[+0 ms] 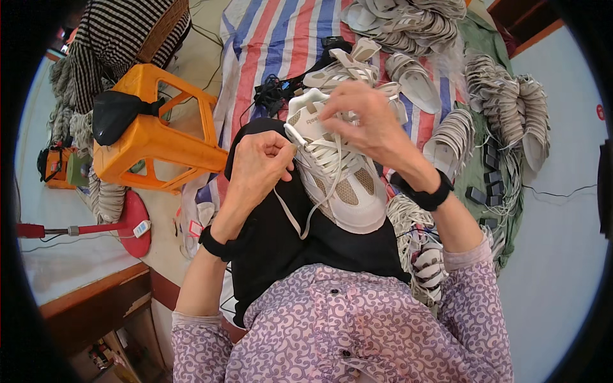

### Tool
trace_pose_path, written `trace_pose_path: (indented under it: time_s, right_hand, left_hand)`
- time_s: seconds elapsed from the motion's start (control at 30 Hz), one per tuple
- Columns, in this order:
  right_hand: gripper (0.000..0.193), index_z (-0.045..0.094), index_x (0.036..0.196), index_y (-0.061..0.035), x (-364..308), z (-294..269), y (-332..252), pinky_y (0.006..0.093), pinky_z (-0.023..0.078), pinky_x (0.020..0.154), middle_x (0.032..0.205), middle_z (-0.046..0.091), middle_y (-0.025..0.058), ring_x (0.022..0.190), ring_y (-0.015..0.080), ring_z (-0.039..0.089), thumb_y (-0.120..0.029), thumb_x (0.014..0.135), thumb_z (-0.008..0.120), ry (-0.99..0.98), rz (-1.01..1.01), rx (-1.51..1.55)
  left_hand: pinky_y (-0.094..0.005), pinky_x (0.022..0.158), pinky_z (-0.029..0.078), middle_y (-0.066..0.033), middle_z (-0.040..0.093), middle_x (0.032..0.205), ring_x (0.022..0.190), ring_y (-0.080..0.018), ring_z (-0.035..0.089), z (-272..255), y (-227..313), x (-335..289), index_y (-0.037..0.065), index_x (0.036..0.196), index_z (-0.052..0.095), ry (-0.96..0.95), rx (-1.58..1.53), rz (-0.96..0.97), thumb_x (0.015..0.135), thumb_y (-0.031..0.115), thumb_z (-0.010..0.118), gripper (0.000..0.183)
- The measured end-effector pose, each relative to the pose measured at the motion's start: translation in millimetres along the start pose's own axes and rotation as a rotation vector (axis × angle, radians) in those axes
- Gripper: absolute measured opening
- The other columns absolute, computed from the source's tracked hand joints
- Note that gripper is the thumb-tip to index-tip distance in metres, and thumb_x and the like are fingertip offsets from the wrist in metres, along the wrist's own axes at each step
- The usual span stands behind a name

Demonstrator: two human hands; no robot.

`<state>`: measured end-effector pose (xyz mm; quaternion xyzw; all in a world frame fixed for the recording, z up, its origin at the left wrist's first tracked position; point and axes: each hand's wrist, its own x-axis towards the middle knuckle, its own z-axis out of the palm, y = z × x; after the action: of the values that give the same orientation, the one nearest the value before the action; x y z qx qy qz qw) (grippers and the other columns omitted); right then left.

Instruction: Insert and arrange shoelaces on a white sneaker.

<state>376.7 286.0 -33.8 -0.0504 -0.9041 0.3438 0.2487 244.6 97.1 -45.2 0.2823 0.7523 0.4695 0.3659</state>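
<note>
A white and beige sneaker (350, 203) rests on my black-trousered lap, its toe toward me and its tongue upright. Cream shoelace (295, 223) runs through the eyelets, and a loose length loops down over the shoe's left side onto the trousers. My left hand (263, 165) is closed beside the shoe's left eyelet edge, fingertips pinched on the shoelace where the loop rises to them. Over the tongue and upper right eyelets is my right hand (365, 118), thumb and fingers curled together. What lies between its fingertips is hidden.
An orange plastic stool (137, 143) with a black item on it stands to the left. Beyond my knees, more sneakers (345, 67) lie on a striped sheet (271, 38). Stacked pale shoe parts (507, 102) and small black blocks (493, 179) are on the right.
</note>
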Motion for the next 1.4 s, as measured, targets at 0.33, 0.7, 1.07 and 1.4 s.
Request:
trace_pose_path:
  time_s: [0.33,0.7,1.07,1.4]
  right_hand:
    - [0.008,0.072,0.080,-0.0063,16,21,-21,0.0424,0.034,0.082,0.089,0.059,0.0059,0.096,0.0260,0.052,-0.005,0.072,0.069,-0.316,-0.023,-0.054]
    - [0.010,0.064,0.080,-0.0027,27,-18,16,0.0452,0.051,0.075,0.094,0.060,0.0118,0.087,0.0278,0.064,-0.004,0.071,0.068,0.020,-0.411,-0.557]
    - [0.014,0.062,0.107,-0.0008,10,-81,62,0.0322,0.057,0.089,0.109,0.067,0.0128,0.103,0.0234,0.067,-0.011,0.098,0.061,0.055,0.511,1.433]
    - [0.015,0.060,0.107,0.0070,20,-99,93,0.0396,0.049,0.105,0.118,0.063,0.0232,0.114,0.0319,0.062,-0.004,0.098,0.056,0.067,0.310,1.525]
  left_hand:
    - [-0.0202,0.045,0.042,-0.0041,0.064,0.065,0.050,-0.0076,0.056,5,1,-10,-0.003,0.085,0.066,0.014,0.054,-0.030,0.091,0.013,0.064,0.018]
    - [-0.0214,0.048,0.045,-0.0021,0.062,0.065,0.053,-0.0063,0.055,0,-5,-16,-0.001,0.096,0.066,0.011,-0.146,0.091,0.091,0.007,0.063,0.011]
    - [-0.0316,0.055,0.038,-0.0112,0.052,0.062,0.056,-0.0188,0.051,-27,23,-56,0.000,0.088,0.071,-0.123,0.719,0.447,0.088,0.010,0.065,0.012]
    - [-0.0221,0.064,0.037,0.0005,0.053,0.104,0.071,-0.0046,0.046,-73,40,-16,0.002,0.085,0.074,-0.307,0.163,0.189,0.089,0.014,0.067,0.014]
